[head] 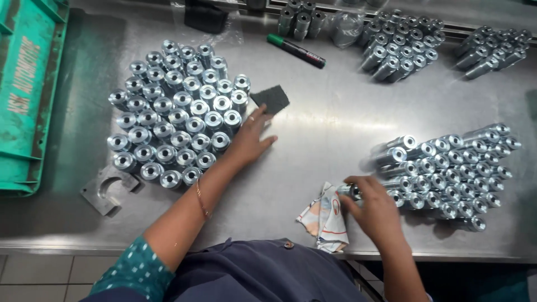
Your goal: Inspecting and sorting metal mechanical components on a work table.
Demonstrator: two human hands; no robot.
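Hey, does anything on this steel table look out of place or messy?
Nothing damaged or spilled. The shiny metal cylinders stand upright at left but lie sideways at right. A green-capped black marker and a dark abrasive pad lie loose between them.

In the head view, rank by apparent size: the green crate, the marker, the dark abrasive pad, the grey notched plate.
1. Green crate, largest though cut off by the frame edge.
2. Notched plate.
3. Marker and abrasive pad: unsure. The marker is longer but thin, the pad shorter but wider, and the left hand partly covers it.
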